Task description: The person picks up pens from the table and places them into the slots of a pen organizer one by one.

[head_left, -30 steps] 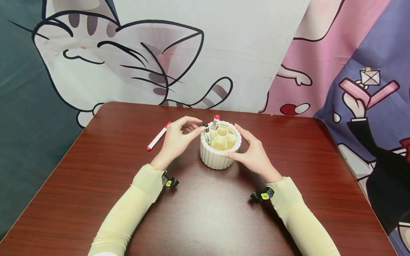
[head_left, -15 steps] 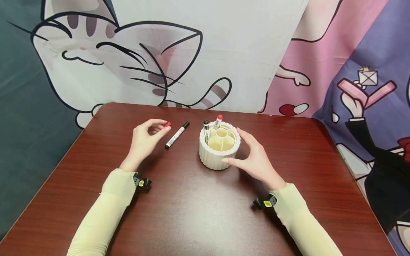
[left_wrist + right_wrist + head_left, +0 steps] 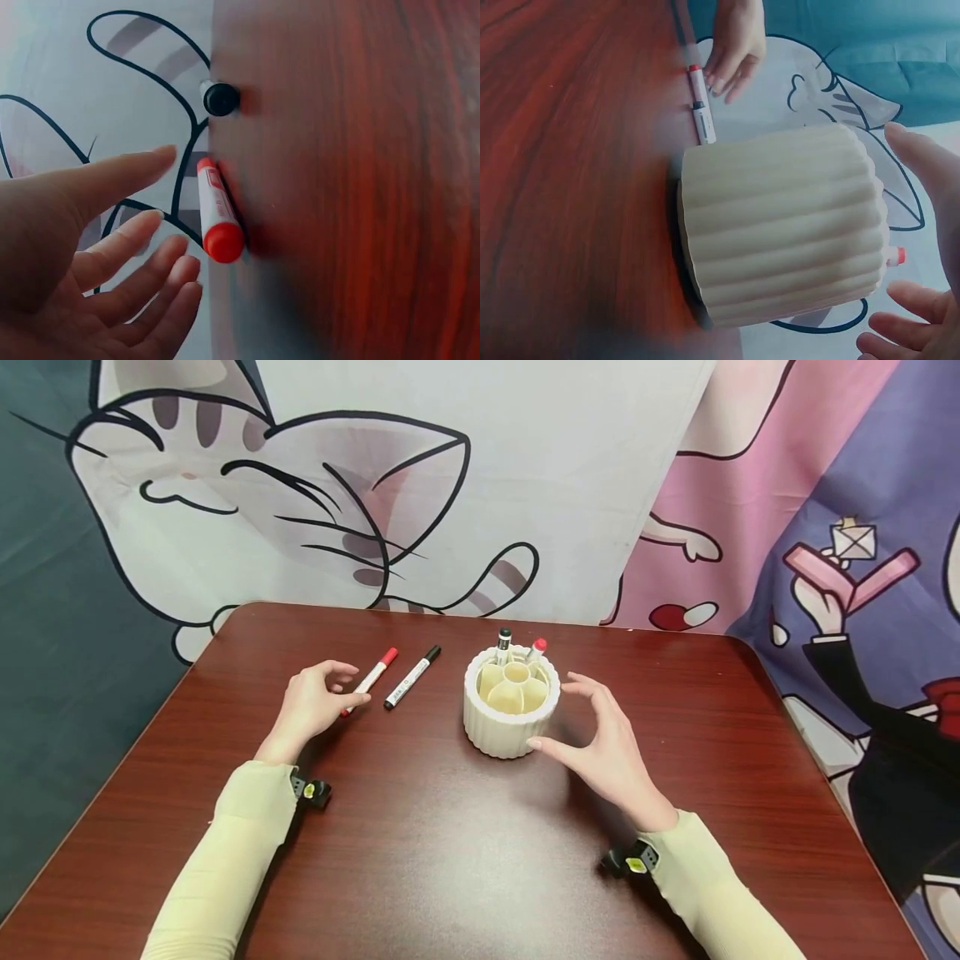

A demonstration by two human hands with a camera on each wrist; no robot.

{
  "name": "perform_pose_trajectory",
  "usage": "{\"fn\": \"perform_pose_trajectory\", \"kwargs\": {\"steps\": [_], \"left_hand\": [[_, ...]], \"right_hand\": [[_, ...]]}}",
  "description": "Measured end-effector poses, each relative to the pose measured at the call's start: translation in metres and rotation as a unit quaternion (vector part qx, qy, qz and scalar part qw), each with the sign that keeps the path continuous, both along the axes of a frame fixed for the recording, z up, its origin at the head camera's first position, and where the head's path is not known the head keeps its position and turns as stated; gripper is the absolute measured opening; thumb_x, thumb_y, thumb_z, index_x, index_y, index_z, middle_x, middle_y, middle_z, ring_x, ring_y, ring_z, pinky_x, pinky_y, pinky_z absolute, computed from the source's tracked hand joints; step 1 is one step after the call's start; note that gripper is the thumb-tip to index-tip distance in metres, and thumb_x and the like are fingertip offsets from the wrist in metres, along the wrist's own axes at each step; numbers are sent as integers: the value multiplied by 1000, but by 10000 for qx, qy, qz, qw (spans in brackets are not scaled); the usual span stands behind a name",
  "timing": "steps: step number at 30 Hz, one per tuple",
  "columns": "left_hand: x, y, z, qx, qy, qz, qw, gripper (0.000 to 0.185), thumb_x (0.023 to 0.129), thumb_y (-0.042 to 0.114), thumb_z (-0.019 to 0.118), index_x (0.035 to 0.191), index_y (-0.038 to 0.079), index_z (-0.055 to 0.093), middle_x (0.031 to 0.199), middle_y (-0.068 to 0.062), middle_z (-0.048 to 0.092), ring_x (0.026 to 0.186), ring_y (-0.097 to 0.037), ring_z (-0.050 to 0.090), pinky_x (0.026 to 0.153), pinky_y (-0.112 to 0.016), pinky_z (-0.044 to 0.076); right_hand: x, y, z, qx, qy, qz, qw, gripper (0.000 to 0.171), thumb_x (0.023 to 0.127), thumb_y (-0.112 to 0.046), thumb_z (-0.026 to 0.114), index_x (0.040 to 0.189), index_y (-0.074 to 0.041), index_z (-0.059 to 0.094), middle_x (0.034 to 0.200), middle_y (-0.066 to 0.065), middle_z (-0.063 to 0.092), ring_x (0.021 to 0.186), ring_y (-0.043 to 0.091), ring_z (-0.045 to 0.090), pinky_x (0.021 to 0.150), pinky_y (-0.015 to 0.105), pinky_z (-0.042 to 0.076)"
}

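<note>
My left hand [image 3: 313,703] hovers over a red-capped whiteboard marker [image 3: 373,676] lying on the table. In the left wrist view its fingers are extended, with a gap between them and that red marker [image 3: 216,206]. A black-capped marker [image 3: 412,677] lies alongside, to the right. A round, fluted cream pen holder [image 3: 498,732] stands in the middle, divided into compartments. At its back stand a black marker [image 3: 503,645] and a red marker [image 3: 537,649]. My right hand [image 3: 617,760] is spread around the holder's right side, thumb tip close to the wall; contact is unclear.
The dark red wooden table [image 3: 465,860] reaches back to a printed cloth [image 3: 585,485] with cartoon figures. Each wrist carries a small black camera, the left one [image 3: 311,791] and the right one [image 3: 632,858].
My left hand left the holder and moved left to the lying red marker, uncovering the black one. The standing markers have turned clockwise around the holder. My right hand has drawn slightly away.
</note>
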State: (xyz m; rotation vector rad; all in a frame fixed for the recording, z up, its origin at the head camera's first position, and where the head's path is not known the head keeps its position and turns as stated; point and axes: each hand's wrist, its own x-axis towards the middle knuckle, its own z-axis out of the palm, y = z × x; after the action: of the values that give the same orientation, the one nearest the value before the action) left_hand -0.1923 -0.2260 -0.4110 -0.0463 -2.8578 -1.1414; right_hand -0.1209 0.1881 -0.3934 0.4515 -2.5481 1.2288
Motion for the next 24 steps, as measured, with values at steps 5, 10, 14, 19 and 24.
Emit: {"fn": "perform_pose_trajectory", "kwargs": {"steps": [5, 10, 14, 19, 24], "left_hand": [[4, -5, -2, -134, -129, -53, 9998, 49, 81, 18, 87, 123, 1, 68, 113, -19, 71, 96, -32, 66, 81, -42, 48], [6, -8, -6, -157, -160, -51, 9997, 49, 81, 18, 87, 123, 0, 68, 112, -18, 70, 95, -31, 66, 81, -41, 48], [6, -8, -8, -157, -150, -48, 9998, 49, 81, 17, 87, 122, -1, 68, 109, -18, 71, 92, -30, 67, 79, -39, 49], [7, -9, -10, -138, -307, -65, 9994, 43, 82, 12, 86, 119, 0, 69, 103, -16, 72, 85, -27, 68, 75, -37, 48], [8, -7, -9, -75, -470, -66, 9988, 36, 86, 7, 81, 118, -1, 68, 101, -16, 71, 81, -26, 66, 73, -36, 48]], "right_hand": [[-12, -4, -1, 8, -326, -37, 9995, 99, 72, -46, 93, 153, -18, 44, 153, 0, 44, 141, 20, 39, 112, 53, 34], [-27, -9, -2, -100, -547, 63, 9984, 102, 73, -46, 92, 157, -19, 40, 156, 0, 41, 143, 19, 36, 114, 53, 31], [-37, -14, -4, -298, -571, 185, 9977, 103, 72, -46, 93, 157, -23, 40, 156, -6, 42, 143, 15, 37, 115, 51, 31], [-42, -17, -6, -454, -670, 322, 9962, 100, 73, -45, 92, 157, -27, 40, 155, -10, 43, 141, 12, 39, 115, 47, 32], [-43, -17, -6, -432, -687, 353, 9961, 100, 74, -45, 92, 157, -24, 40, 155, -9, 44, 140, 12, 41, 115, 47, 33]]}}
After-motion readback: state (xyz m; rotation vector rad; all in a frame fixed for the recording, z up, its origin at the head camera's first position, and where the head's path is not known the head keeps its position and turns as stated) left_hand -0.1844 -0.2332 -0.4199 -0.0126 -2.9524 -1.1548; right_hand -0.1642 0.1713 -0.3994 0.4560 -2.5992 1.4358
